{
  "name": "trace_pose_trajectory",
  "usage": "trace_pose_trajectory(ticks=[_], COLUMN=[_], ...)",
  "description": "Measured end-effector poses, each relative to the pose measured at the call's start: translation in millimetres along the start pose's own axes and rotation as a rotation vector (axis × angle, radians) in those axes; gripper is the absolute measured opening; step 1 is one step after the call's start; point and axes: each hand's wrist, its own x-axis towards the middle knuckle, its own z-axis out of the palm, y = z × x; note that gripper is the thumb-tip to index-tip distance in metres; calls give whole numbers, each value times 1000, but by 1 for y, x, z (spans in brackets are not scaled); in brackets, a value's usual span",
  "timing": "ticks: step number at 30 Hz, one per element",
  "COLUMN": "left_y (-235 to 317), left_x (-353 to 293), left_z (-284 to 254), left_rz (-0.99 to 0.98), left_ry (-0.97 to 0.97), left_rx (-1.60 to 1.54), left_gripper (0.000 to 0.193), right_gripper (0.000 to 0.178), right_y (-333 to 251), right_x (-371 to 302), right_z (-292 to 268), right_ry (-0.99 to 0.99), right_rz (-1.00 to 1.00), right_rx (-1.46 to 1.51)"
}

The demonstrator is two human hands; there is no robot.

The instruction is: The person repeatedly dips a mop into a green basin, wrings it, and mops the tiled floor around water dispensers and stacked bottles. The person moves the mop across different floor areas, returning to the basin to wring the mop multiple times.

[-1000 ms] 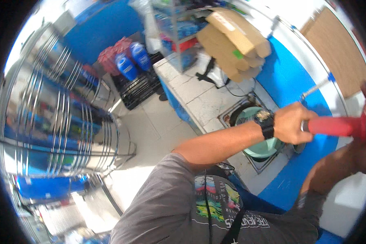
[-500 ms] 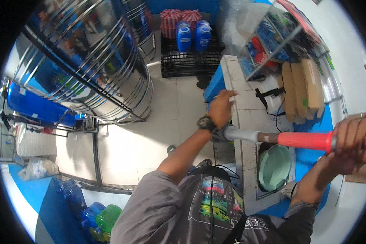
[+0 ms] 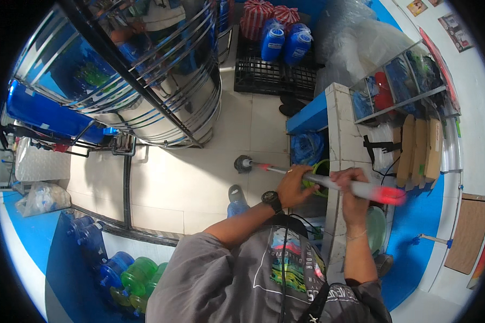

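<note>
Head view, looking straight down: both hands were on a long pole with a grey metal shaft and a red grip end (image 3: 328, 182), held almost level across the body. The left hand (image 3: 293, 185), a dark wristwatch (image 3: 271, 200) on its wrist, was closed round the shaft on the side toward the pole's head. The right hand (image 3: 351, 185) was wrapped over the pale part just short of the red grip, which stuck out past it over the white tiled counter (image 3: 335, 134).

The dark round head at the far end of the pole (image 3: 243, 163) sat low over the pale tiled floor (image 3: 188, 177); whether it touched the tiles could not be told. A blue shoe (image 3: 236, 198) showed just below it.

The pole looked rigid and fairly light, but long enough to swing wide; the smooth metal may be slick, so two hands spread apart, one on the shaft and one by the grip, looked the surest hold.

Around it all: a large shiny steel tank with ribbed sides (image 3: 161, 86) to the left, a black plastic pallet (image 3: 269, 81) carrying blue jugs (image 3: 283, 43), flattened brown cardboard (image 3: 420, 151) on the counter, and blue and green water bottles (image 3: 129, 274) near the lower edge.
</note>
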Motion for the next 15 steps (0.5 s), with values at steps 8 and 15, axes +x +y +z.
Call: trace_pose_trajectory(ticks=[8,15], left_y=[-78,-100], left_x=[-7,-14], left_z=[-12,-72], left_rz=[-161,-122], left_ry=[-528,-536], left_rx=[140,127], left_gripper=[40,27], right_gripper=[42,51], right_y=[18,45], right_x=[-32,-4], right_z=[1,59], right_ry=[-144,-375], right_rz=[-123,-159], right_rx=[218,347])
